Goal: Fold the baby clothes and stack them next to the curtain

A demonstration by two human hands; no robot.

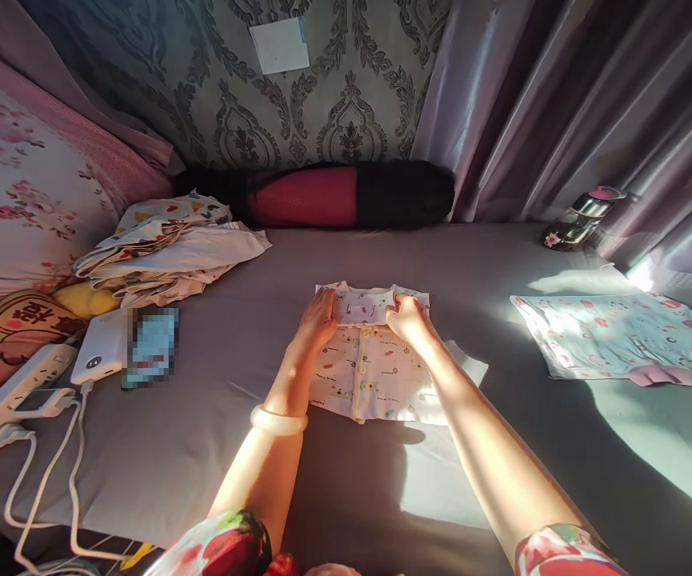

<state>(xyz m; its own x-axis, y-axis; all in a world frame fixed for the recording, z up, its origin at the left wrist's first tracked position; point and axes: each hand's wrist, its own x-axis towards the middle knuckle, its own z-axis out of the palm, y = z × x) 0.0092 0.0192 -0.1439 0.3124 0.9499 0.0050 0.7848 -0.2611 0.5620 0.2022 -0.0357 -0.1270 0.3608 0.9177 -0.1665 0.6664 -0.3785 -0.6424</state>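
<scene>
A small white baby shirt (375, 376) with a button front and tiny coloured prints lies on the grey sheet in front of me, its neckline at the far side. Across its upper part the cloth forms a folded band. My left hand (320, 314) grips this band at its left end, the fingertips partly hidden. At the right end, my right hand (406, 314) is closed on the cloth, thumb and fingers pinched near the collar. A plain white sleeve or flap sticks out beside my right forearm. A pale bangle (278, 422) circles my left wrist.
Folded cloths (171, 256) are piled at back left. Nearby are a white power bank (101, 348), a blurred-out flat item (150, 348) and a power strip (18, 404) with cables. A black-and-red roll (322, 196) lies along the wall. Rightward are a folded light-blue garment (615, 336) and a bottle (582, 218).
</scene>
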